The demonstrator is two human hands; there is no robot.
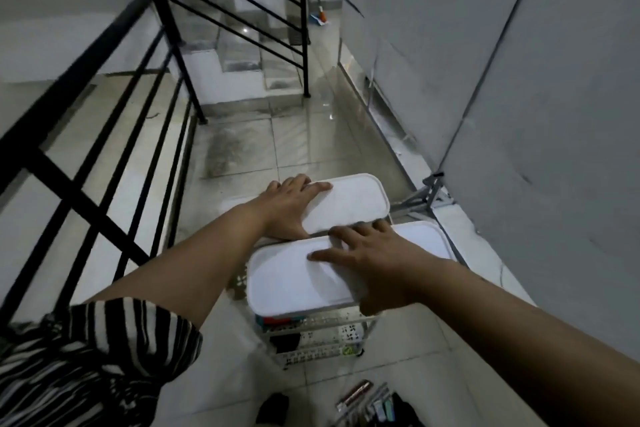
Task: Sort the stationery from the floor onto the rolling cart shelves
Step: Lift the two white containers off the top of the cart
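- My left hand is lying on the near left end of a white lid-like panel, fingers nearly straight and spread over its top and thumb down along its near edge, so the grip is wide and closing on nothing.
- My right hand is pressing flat on the second white panel, the one nearer to me, fingers splayed and pointing left, thumb hanging over the near edge; this grip is wide too.
- The two panels are lying side by side, long edges just beside each other, between my two hands; whether they are touching I cannot tell.
- The nearer panel is sitting on top of the white rolling cart, straight below my right hand, and its perforated shelves are showing dark and coloured things inside, too blurred to name.
- The stationery is lying on the tiled floor below and behind my right wrist, near the cart's foot: pens or markers in a loose bunch, with a dark object to their left.
- My striped sleeve is covering my left upper arm.
- A black stair railing is running along well left of my left hand, and a grey wall is standing to the right of my right hand.
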